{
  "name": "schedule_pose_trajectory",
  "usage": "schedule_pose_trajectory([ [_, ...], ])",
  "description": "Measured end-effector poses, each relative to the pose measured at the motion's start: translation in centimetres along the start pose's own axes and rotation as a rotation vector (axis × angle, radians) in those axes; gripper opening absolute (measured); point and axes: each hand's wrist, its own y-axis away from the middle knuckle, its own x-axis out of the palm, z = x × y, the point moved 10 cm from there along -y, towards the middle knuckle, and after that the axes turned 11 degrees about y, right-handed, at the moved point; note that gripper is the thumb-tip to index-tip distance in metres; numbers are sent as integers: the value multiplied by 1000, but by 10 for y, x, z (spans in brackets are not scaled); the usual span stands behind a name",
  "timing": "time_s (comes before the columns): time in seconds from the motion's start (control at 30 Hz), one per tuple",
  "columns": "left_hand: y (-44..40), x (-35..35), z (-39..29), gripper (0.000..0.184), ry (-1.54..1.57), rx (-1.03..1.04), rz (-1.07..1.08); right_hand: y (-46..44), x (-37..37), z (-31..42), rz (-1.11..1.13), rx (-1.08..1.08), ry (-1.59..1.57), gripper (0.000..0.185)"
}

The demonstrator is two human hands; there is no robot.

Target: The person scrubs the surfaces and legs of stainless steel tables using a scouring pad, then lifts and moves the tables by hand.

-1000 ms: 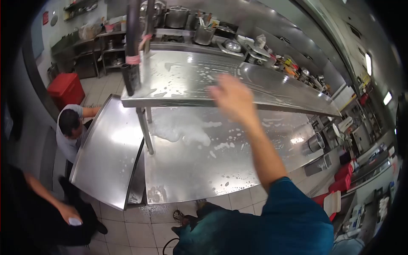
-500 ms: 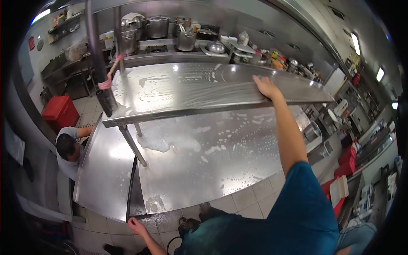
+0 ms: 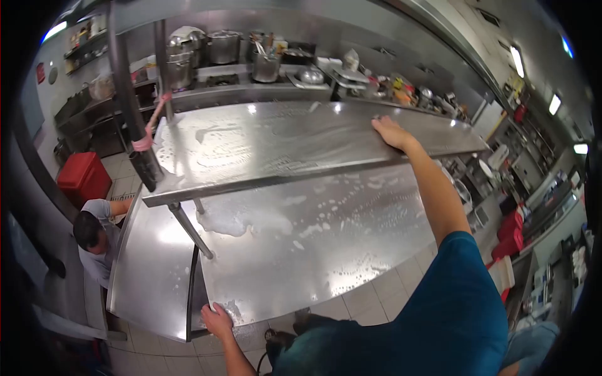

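The wet shelf (image 3: 251, 145) could let the right hand (image 3: 393, 133) skid past its front edge, the left hand (image 3: 218, 320) touching the tabletop (image 3: 282, 263) at its near-left corner, either grip impossible to tell

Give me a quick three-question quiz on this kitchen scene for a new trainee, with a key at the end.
1. Multiple choice: what is the person's right hand on?
A) the stove
B) the upper shelf
C) the floor

2. True or false: the left hand is at the near left corner of the lower table.

3. Fill in the colour: the band around the post is ____.

Key: 1. B; 2. True; 3. pink.
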Motion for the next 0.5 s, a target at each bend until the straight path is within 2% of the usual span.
schedule_pose_trajectory([
  [0.03, -1, 1, 2, 34, -7, -17, -12, -32, 17, -24, -68, 10, 80, 75],
  [0.1, -1, -6, -3, 35, -37, -65, 0, -26, -13, 27, 70, 256, -108, 83],
  [0.13, -1, -4, -5, 36, -51, -117, 22, -34, -22, 76, 82, 147, -85, 88],
  [0.17, -2, -2, -5, 36, -52, -113, 36, -63, -11, 113, -7, 34, -112, 89],
  [0.2, -4, -2, -3, 38, -64, -106, 29, -33, -38, 178, -27, -123, -73, 81],
  [0.23, -2, 0, 0, 39, -78, -106, 27, -16, -43, 223, 55, -217, -16, 82],
  [0.3, 2, 1, 7, 39, -68, -132, 51, 53, -59, 278, -50, -471, -97, 85],
  [0.37, -2, 1, 5, 40, -57, -135, 49, 103, -55, 262, 22, -623, -135, 81],
  [0.43, -2, -1, -2, 40, -61, -154, 61, 96, -41, 189, 97, -522, -135, 79],
  [0.5, 1, -8, -2, 40, -65, -178, 47, 69, -24, 87, 111, -188, -87, 75],
])
